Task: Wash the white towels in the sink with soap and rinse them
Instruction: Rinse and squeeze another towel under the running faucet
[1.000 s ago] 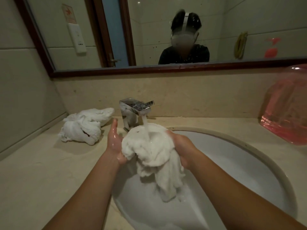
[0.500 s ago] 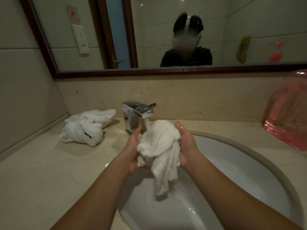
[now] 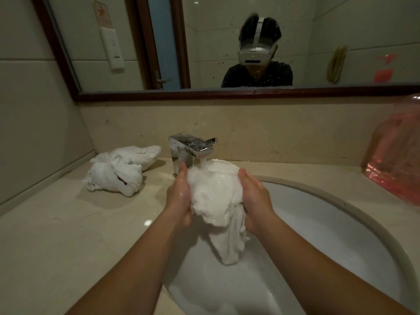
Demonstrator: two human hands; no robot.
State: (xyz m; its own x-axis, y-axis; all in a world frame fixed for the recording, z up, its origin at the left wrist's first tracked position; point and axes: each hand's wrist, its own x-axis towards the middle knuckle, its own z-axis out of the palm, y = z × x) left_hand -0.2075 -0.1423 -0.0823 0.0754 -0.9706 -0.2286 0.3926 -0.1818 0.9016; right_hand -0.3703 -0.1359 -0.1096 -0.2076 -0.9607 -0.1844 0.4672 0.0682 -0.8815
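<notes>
A wet white towel hangs bunched between both my hands over the white sink. Water runs from the chrome faucet onto its top. My left hand grips the towel's left side, fingers curled behind it. My right hand grips the right side, its fingertips on the towel's upper edge. The towel's tail droops into the basin. A second, twisted white towel lies on the counter to the left of the faucet.
A beige stone counter surrounds the sink, with a wall at its left end. A pink translucent container stands at the right edge. A dark-framed mirror runs along the wall behind the faucet.
Both hands lifted the towel closer under the faucet and squeezed it together; the stream now falls on the towel's top again. The towel on the counter has not moved.
</notes>
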